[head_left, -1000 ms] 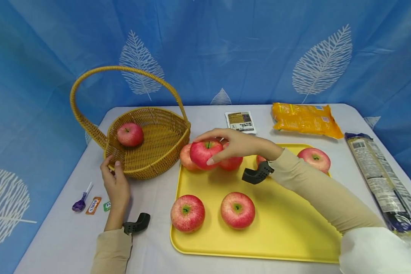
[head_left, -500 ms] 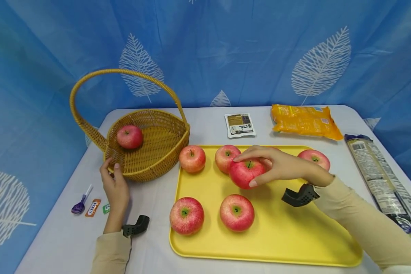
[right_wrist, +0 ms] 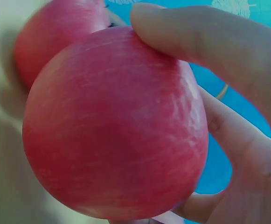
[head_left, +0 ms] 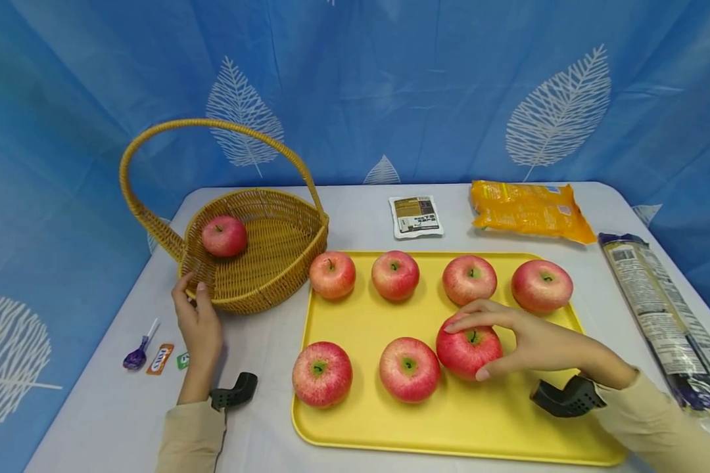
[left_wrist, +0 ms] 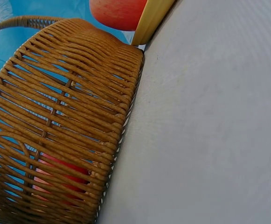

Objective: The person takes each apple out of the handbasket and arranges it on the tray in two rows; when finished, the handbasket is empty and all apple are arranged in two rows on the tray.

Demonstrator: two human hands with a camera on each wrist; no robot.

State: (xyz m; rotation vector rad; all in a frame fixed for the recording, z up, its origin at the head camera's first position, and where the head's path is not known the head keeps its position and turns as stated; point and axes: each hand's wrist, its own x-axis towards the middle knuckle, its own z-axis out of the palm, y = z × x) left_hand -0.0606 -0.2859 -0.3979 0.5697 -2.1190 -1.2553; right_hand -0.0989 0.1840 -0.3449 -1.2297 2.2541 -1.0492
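Note:
In the head view my right hand (head_left: 529, 338) grips a red apple (head_left: 467, 348) between thumb and fingers at the front of the yellow tray (head_left: 361, 427). The held apple (right_wrist: 116, 126) fills much of the right wrist view. Just left of it sits another apple (head_left: 410, 370). My left hand (head_left: 200, 325) holds the near left rim of the wicker basket (head_left: 272, 289), which has a tall arched handle. One apple (head_left: 225, 236) lies inside the basket. In the left wrist view the woven side (left_wrist: 65, 107) shows close up, and the left fingers are mostly out of frame.
Several more apples lie on the tray: one apple (head_left: 322, 374) front left, others in a back row. Behind the tray are a white packet (head_left: 416, 217) and an orange bag (head_left: 529, 210). A long clear package (head_left: 657, 315) lies right. A lollipop (head_left: 136, 358) and small candies lie left.
My right hand has carried its apple from beside the basket rightward and down to the tray's front row. The back-row apples have come into full view. The left hand and basket stay put.

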